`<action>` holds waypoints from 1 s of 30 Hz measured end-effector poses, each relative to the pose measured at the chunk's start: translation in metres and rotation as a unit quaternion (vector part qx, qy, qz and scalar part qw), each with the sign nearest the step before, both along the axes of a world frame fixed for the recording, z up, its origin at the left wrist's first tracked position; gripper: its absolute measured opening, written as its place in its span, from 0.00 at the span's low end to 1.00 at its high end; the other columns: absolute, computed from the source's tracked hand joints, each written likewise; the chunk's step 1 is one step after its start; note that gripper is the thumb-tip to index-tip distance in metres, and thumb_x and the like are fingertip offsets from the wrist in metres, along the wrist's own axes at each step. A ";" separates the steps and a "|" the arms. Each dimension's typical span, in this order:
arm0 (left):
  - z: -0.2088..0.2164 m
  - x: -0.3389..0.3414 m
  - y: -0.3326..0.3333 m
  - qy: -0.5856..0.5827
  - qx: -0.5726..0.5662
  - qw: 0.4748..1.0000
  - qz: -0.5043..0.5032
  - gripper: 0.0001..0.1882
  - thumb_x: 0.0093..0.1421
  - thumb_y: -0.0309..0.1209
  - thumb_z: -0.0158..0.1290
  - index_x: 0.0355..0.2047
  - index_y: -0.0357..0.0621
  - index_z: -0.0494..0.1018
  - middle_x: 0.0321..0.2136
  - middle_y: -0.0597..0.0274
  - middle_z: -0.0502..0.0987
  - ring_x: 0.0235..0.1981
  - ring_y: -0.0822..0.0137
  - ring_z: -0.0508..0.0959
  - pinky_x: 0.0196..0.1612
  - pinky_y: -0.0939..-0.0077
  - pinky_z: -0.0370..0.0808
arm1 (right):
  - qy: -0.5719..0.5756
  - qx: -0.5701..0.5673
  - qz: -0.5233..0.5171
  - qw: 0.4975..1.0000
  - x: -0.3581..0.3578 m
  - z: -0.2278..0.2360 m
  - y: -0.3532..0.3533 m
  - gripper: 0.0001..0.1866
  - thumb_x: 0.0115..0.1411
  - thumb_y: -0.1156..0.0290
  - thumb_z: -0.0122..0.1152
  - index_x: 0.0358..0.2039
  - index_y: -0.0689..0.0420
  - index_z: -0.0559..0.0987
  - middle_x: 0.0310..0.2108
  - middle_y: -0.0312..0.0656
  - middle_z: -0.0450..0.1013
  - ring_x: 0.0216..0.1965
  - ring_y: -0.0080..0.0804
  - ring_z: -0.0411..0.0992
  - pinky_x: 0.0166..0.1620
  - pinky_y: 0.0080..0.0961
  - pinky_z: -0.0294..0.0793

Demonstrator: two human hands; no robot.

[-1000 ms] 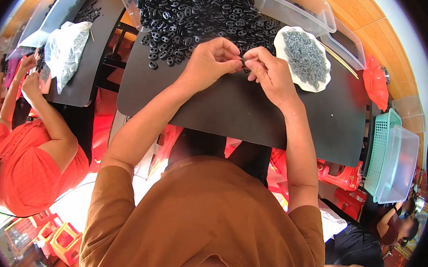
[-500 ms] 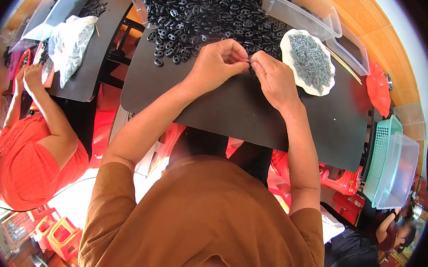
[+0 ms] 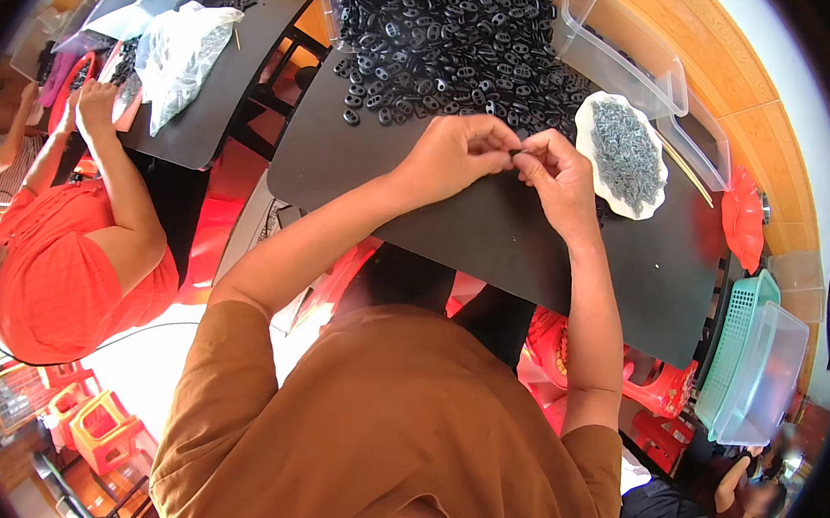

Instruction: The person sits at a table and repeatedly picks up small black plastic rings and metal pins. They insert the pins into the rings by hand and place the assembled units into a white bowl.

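Over the dark table (image 3: pixel 494 236), my left hand (image 3: pixel 460 159) and my right hand (image 3: pixel 562 181) meet fingertip to fingertip. Both are closed in a pinch on a small black plastic piece (image 3: pixel 516 155), mostly covered by the fingers. Just beyond my hands spreads a large pile of black two-hole plastic pieces (image 3: pixel 449 45), oval and glossy. Close to my right hand stands a white scalloped dish (image 3: pixel 587 141), heaped with tiny grey metal parts (image 3: pixel 627 156) that look like springs.
Clear plastic bins (image 3: pixel 630 67) flank the pile. Thin sticks (image 3: pixel 688 172) and a red dish (image 3: pixel 745 220) lie to the right, above a green basket (image 3: pixel 731 344). A co-worker in red (image 3: pixel 77 274) sits left at another table with a plastic bag (image 3: pixel 183 60).
The whole view has shifted, so the table and pile sit farther right and lower. My hands stay together at the same spot by the dish, with the right fingers slightly rearranged around the piece.
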State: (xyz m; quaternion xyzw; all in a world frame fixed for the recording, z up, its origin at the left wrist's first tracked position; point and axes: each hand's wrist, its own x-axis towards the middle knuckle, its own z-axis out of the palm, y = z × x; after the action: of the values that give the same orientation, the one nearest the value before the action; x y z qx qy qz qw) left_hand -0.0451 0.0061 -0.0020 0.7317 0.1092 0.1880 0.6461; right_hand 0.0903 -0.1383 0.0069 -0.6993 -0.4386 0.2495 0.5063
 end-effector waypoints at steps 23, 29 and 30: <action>0.026 -0.041 0.054 0.060 0.201 0.975 0.073 0.08 0.56 0.21 0.60 0.37 0.39 0.78 0.32 0.65 0.80 0.33 0.74 0.80 0.40 0.79 0.76 | 0.031 0.027 0.047 0.998 -0.018 0.000 0.003 0.04 0.57 0.81 0.63 0.34 0.62 0.79 0.28 0.36 0.78 0.27 0.19 0.76 0.32 0.17 0.75; 0.017 -0.028 0.033 0.022 0.104 0.994 0.037 0.10 0.57 0.22 0.61 0.40 0.37 0.78 0.33 0.68 0.80 0.35 0.79 0.78 0.42 0.83 0.76 | 0.084 0.069 0.041 0.993 -0.018 0.003 0.004 0.05 0.60 0.78 0.63 0.37 0.60 0.80 0.29 0.35 0.78 0.28 0.19 0.76 0.33 0.17 0.75; 0.018 -0.026 0.030 0.020 0.112 0.993 0.033 0.10 0.57 0.22 0.62 0.40 0.37 0.78 0.33 0.68 0.80 0.36 0.79 0.78 0.42 0.83 0.76 | 0.090 0.072 0.049 0.992 -0.018 0.002 0.003 0.05 0.60 0.78 0.63 0.38 0.60 0.80 0.30 0.36 0.78 0.29 0.19 0.76 0.33 0.16 0.74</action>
State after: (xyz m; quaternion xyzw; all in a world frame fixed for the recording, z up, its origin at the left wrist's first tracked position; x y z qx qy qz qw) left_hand -0.0712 0.0365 0.0159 0.7989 0.1242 0.2053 0.5515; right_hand 0.0727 -0.1351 0.0092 -0.6135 -0.4416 0.3035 0.5800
